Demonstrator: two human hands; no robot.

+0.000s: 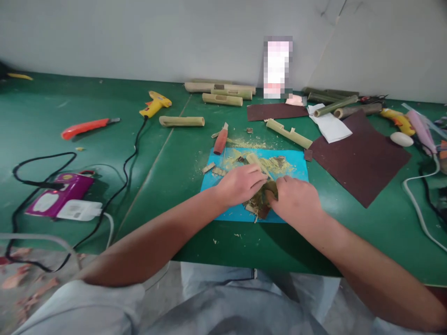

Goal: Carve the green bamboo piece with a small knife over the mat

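Clenched on short green bamboo piece (271, 188) with left hand (240, 184) and right hand (296, 201). Held over shaving-strewn blue rectangular mat (296, 160).

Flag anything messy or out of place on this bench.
Pale shavings and chips lie scattered beyond the blue mat, on the green table. A red-handled knife lies loose at the mat's far corner, near the left hand holding a bamboo strip.

Two glue guns (155, 103) (398, 120), two sandpaper sheets (275, 111) (359, 158)
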